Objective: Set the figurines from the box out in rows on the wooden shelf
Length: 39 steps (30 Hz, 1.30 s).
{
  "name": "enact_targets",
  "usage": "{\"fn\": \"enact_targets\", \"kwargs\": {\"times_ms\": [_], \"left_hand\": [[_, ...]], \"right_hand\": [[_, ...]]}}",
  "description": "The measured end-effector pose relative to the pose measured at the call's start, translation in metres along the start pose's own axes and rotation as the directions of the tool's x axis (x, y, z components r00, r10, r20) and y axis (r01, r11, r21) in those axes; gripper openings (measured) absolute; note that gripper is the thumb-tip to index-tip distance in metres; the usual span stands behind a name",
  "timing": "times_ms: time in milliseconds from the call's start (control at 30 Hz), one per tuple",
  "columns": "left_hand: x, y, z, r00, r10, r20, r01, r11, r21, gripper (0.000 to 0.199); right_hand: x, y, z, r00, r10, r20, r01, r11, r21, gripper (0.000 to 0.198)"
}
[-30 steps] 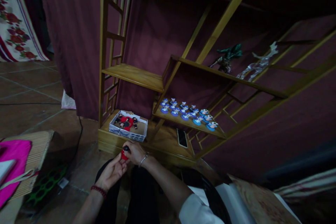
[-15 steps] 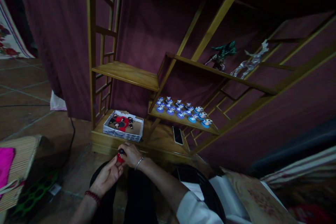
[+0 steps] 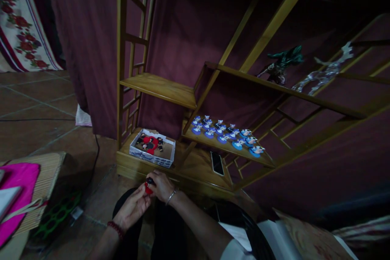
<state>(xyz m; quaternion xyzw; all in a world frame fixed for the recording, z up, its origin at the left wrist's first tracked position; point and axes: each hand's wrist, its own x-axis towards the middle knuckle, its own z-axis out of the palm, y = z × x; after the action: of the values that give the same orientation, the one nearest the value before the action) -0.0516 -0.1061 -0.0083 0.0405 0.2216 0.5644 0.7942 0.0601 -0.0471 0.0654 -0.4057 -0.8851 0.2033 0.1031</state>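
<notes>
Above my knees, both hands meet around a small red and black figurine (image 3: 148,189). My left hand (image 3: 136,206), with a dark red bead bracelet at the wrist, pinches its red lower part. My right hand (image 3: 161,185), wearing a silver bangle, grips the black upper part from the other side; its fingertips are partly hidden. Just beyond the hands, an open white box (image 3: 154,159) holds several red and black figurine pieces (image 3: 150,142). It sits on the low wooden shelf at the left.
Blue and white figurines (image 3: 224,137) stand in rows on a middle shelf. A phone (image 3: 217,163) lies on the lower board. Two statuettes, one green (image 3: 284,63) and one clear (image 3: 327,71), occupy a higher shelf. At left is a bamboo-topped table (image 3: 45,187) with pink cloth (image 3: 26,207).
The view has shifted left, so the shelf and hands appear further right. Both hands keep hold of the figurine, with little change in their grip.
</notes>
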Motion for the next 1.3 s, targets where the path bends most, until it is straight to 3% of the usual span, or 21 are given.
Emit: {"fn": "enact_targets", "kwargs": {"times_ms": [300,567,733,1033,1300], "left_hand": [[0.005,-0.003,-0.004,0.999,0.01,-0.04,-0.014,0.996,-0.086,0.016],[0.008,-0.003,-0.003,0.999,-0.019,0.035,0.022,0.998,-0.066,0.007],[0.001,0.006,0.001,0.996,-0.069,0.053,0.069,0.998,0.003,0.015],[-0.008,0.034,0.029,0.996,0.014,0.094,-0.025,0.992,0.125,0.021],[-0.013,0.052,0.056,0.99,0.079,0.115,-0.102,0.971,0.215,0.017]], "right_hand": [[-0.001,-0.007,-0.002,0.999,0.04,0.031,-0.041,0.999,0.036,0.02],[-0.003,-0.006,-0.008,1.0,0.011,-0.013,-0.01,0.998,0.058,0.025],[-0.003,-0.006,-0.01,0.999,-0.026,-0.026,0.03,0.988,0.149,0.044],[0.003,-0.009,-0.036,0.997,-0.043,-0.071,0.072,0.882,0.465,0.048],[0.013,-0.014,-0.057,0.989,-0.062,-0.138,0.13,0.813,0.567,0.044]]}}
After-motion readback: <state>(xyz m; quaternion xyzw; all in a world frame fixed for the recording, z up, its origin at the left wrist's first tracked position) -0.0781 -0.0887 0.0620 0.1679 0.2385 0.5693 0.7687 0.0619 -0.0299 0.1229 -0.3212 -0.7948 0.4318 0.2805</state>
